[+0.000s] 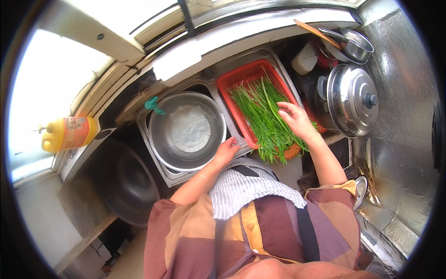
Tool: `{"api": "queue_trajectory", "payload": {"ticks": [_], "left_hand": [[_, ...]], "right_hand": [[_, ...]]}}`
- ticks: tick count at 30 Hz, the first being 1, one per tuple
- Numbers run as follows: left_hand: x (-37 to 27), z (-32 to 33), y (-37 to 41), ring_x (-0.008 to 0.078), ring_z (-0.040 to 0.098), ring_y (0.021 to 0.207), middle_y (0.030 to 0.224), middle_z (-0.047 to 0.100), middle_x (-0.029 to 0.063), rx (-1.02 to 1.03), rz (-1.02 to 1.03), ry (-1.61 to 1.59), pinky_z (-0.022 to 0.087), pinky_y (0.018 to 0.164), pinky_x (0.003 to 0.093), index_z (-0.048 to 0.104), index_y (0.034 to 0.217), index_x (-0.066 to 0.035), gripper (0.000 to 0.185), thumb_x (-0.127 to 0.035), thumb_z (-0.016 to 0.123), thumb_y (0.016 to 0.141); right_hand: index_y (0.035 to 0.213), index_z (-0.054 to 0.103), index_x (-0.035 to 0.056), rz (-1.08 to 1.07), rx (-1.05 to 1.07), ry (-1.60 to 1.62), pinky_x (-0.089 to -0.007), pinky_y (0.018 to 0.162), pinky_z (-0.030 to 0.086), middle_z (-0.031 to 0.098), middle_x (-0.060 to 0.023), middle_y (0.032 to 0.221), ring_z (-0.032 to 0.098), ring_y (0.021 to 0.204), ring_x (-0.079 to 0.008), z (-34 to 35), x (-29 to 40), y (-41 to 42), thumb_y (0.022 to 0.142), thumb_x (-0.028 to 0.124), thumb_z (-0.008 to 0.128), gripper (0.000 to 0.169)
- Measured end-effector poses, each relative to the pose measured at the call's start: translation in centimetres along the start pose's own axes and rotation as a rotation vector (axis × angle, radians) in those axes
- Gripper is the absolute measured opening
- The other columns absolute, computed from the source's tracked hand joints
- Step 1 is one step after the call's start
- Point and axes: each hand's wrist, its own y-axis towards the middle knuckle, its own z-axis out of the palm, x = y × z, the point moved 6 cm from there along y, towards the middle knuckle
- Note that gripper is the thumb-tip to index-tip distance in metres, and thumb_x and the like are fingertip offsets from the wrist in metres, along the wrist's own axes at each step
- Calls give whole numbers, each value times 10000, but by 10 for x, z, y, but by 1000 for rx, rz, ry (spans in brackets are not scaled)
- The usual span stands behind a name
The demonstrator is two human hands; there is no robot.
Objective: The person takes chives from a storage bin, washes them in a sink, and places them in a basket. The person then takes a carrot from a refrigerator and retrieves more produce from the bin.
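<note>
A bunch of long green leafy stalks [266, 115] lies in a red perforated plastic basket [228, 94] over the right sink basin, its leafy ends hanging past the near rim. My right hand [296, 118] is above the right side of the greens, fingers apart, holding nothing. My left hand [228, 148] is beside the right rim of a large metal bowl [158, 129], its fingers loosely spread with nothing held; whether it touches the rim is unclear. The bowl stands in the left basin and seems to hold water. A teal tap handle [153, 104] is at its upper left.
A lidded steel pot [355, 99] stands right of the sink, with a steel saucepan [359, 43] and a wooden utensil [315, 32] behind it. A yellow pump bottle [69, 134] is on the left ledge. A big dark wok-like pan [129, 185] stands at the lower left.
</note>
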Motion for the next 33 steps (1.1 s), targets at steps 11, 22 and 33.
{"api": "queue_trajectory", "payload": {"ticks": [11, 22, 33], "left_hand": [[-1, -104, -49, 373, 444, 1147, 1158, 522, 230, -439, 533, 571, 343, 977, 398, 574, 1006, -17, 366, -157, 709, 697], [-8, -78, -65, 222, 535, 636, 686, 536, 84, -10, 542, 357, 448, 632, 336, 530, 976, -9, 270, -53, 626, 727], [-19, 113, -79, 278, 500, 1133, 1231, 509, 195, 707, 767, 510, 393, 944, 343, 479, 1202, 26, 440, -170, 594, 825]], "right_hand": [[986, 597, 1, -200, -727, 293, -196, 667, 449, 586, -19, 859, 542, 743, -69, -10, 88, -116, 885, 49, 540, 126], [860, 617, 10, 347, -735, 8, -279, 595, 451, 586, -90, 729, 536, 616, -135, 135, -5, -292, 803, 166, 659, 171], [1331, 345, 40, 644, -626, 119, -355, 800, 481, 499, -227, 1163, 583, 923, -268, 214, -74, -469, 805, 274, 637, 645]]}}
